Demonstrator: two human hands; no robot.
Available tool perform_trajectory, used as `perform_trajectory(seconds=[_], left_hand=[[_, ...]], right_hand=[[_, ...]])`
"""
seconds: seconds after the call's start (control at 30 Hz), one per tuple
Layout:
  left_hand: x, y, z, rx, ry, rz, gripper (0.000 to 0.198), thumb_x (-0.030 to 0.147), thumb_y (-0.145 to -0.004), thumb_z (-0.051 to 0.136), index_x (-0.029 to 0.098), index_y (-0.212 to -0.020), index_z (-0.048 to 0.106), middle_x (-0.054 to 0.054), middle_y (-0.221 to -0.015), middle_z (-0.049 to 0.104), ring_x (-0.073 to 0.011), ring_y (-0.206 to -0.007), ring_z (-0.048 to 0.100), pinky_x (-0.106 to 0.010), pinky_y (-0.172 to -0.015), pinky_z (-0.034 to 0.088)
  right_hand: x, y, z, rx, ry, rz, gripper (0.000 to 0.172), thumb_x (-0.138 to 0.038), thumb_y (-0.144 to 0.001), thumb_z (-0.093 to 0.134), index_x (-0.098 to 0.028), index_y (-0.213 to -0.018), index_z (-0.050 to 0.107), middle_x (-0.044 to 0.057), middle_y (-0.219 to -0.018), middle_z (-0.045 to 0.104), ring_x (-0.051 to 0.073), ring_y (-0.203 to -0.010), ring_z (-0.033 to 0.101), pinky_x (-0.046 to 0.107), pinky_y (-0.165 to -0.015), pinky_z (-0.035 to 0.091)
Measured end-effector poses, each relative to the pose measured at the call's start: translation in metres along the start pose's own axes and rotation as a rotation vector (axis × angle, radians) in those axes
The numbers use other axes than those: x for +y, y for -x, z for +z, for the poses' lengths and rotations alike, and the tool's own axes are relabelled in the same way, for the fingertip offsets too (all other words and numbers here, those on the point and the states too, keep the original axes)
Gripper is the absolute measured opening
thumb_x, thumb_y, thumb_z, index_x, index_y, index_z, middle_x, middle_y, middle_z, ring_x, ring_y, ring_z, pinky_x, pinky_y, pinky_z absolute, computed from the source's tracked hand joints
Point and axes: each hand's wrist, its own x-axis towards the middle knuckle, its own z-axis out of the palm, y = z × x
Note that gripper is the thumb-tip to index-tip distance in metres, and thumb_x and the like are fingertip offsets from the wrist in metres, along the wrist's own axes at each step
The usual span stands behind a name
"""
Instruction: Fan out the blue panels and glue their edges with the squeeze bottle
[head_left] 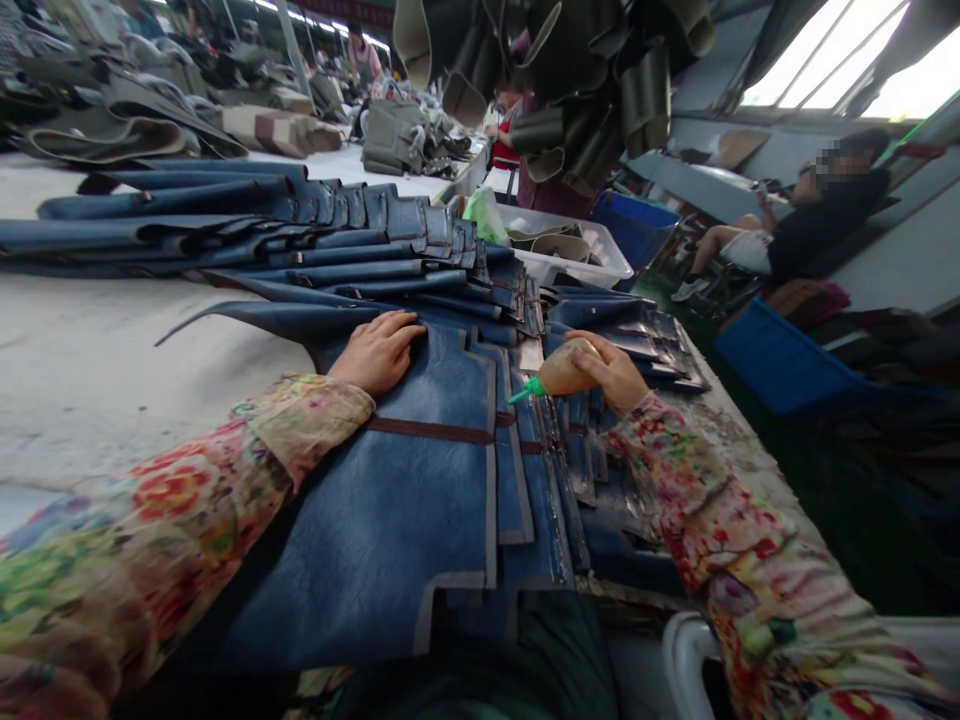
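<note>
Left hand [379, 352]: spread flat on top blue leather panel [390, 500]. Right hand [611, 372]: clasping glue bottle [559, 374], green nozzle over panel edges.

Pale worktable [90, 380] under overlapping blue leather pieces [390, 520] and rolled blue sheets [187, 215]

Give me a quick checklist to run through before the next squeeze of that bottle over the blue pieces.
1. Left hand pressing flat on the top blue piece: ok.
2. Right hand wrapped around the bottle: ok.
3. Green nozzle aimed toward the stack of blue pieces: ok.
4. Nozzle tip touching the material: cannot tell.
5. Stack fanned so every edge shows: ok.
6. Liquid left in the bottle: cannot tell; the hand covers much of it.
</note>
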Motion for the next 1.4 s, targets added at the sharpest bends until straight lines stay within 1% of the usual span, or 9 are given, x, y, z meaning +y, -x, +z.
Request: perform_trajectory(seconds=[0.13,0.23,0.37,0.53,0.7,0.93,1.1,1.33,1.4], left_hand=[[0.0,0.0,0.0,0.0,-0.014,-0.004,0.044,0.025,-0.089,0.037,0.017,-0.127,0.057,-0.012,-0.141,0.05,-0.0283,-0.131,0.042,-0.048,-0.105,0.038],[-0.001,0.0,0.001,0.01,-0.025,0.0,0.044,0.025,-0.089,0.037,0.017,-0.127,0.057,-0.011,-0.141,0.05,-0.0278,-0.131,0.043,-0.047,-0.105,0.038],[-0.001,0.0,0.002,0.009,-0.018,-0.001,0.044,0.025,-0.089,0.038,0.018,-0.127,0.058,-0.011,-0.141,0.05,-0.0275,-0.131,0.043,-0.047,-0.105,0.038],[-0.002,-0.001,0.003,0.021,0.001,0.001,0.044,0.025,-0.088,0.038,0.018,-0.127,0.058,-0.012,-0.14,0.051,-0.028,-0.13,0.044,-0.049,-0.104,0.039],[-0.002,-0.001,0.003,0.021,0.003,-0.002,0.044,0.025,-0.088,0.038,0.018,-0.127,0.058,-0.012,-0.14,0.051,-0.0283,-0.131,0.043,-0.049,-0.105,0.038],[-0.002,-0.001,0.003,0.016,-0.003,0.0,0.044,0.025,-0.088,0.038,0.018,-0.127,0.057,-0.011,-0.14,0.05,-0.0284,-0.131,0.043,-0.049,-0.105,0.038],[-0.005,0.0,0.005,0.018,-0.007,0.01,0.044,0.025,-0.088,0.038,0.02,-0.128,0.057,-0.01,-0.141,0.049,-0.0279,-0.131,0.042,-0.049,-0.104,0.039],[-0.005,0.0,0.006,0.023,-0.002,0.007,0.044,0.026,-0.089,0.038,0.02,-0.128,0.057,-0.01,-0.141,0.049,-0.0275,-0.131,0.042,-0.048,-0.105,0.037],[-0.004,0.0,0.005,0.021,0.012,0.001,0.044,0.026,-0.089,0.038,0.02,-0.128,0.057,-0.01,-0.141,0.05,-0.0278,-0.132,0.041,-0.049,-0.106,0.037]], right_hand=[[0.0,-0.01,0.008,0.154,0.023,-0.031,0.067,-0.07,-0.07,0.061,-0.018,-0.113,0.061,0.009,-0.113,0.062,0.027,-0.104,0.057,0.045,-0.1,0.042],[-0.003,-0.014,0.009,0.188,0.062,-0.04,0.07,-0.072,-0.07,0.06,-0.018,-0.114,0.06,0.01,-0.114,0.061,0.027,-0.104,0.057,0.046,-0.1,0.042],[-0.011,-0.002,0.002,0.072,0.053,-0.019,0.064,-0.069,-0.071,0.061,-0.018,-0.111,0.063,0.008,-0.108,0.064,0.027,-0.1,0.059,0.043,-0.094,0.046],[-0.013,0.014,-0.006,-0.068,0.018,0.028,0.055,-0.064,-0.077,0.06,-0.022,-0.111,0.065,0.006,-0.104,0.066,0.026,-0.098,0.06,0.043,-0.092,0.046],[-0.018,0.018,-0.005,-0.014,0.03,-0.011,0.059,-0.066,-0.075,0.06,-0.021,-0.112,0.064,0.006,-0.104,0.066,0.025,-0.095,0.06,0.042,-0.09,0.046],[-0.035,0.032,-0.011,-0.082,0.048,-0.049,0.056,-0.064,-0.077,0.06,-0.02,-0.112,0.063,0.006,-0.103,0.065,0.024,-0.093,0.06,0.04,-0.088,0.047],[-0.039,0.034,-0.008,-0.014,0.07,-0.07,0.057,-0.065,-0.076,0.06,-0.02,-0.111,0.062,0.007,-0.103,0.064,0.025,-0.095,0.059,0.039,-0.086,0.048],[-0.046,0.061,-0.012,-0.195,0.032,-0.019,0.053,-0.062,-0.079,0.058,-0.02,-0.111,0.063,0.007,-0.101,0.065,0.023,-0.091,0.061,0.037,-0.084,0.049],[-0.046,0.066,-0.013,-0.209,0.019,-0.022,0.052,-0.061,-0.08,0.058,-0.02,-0.111,0.063,0.006,-0.101,0.066,0.023,-0.091,0.062,0.036,-0.084,0.05]])
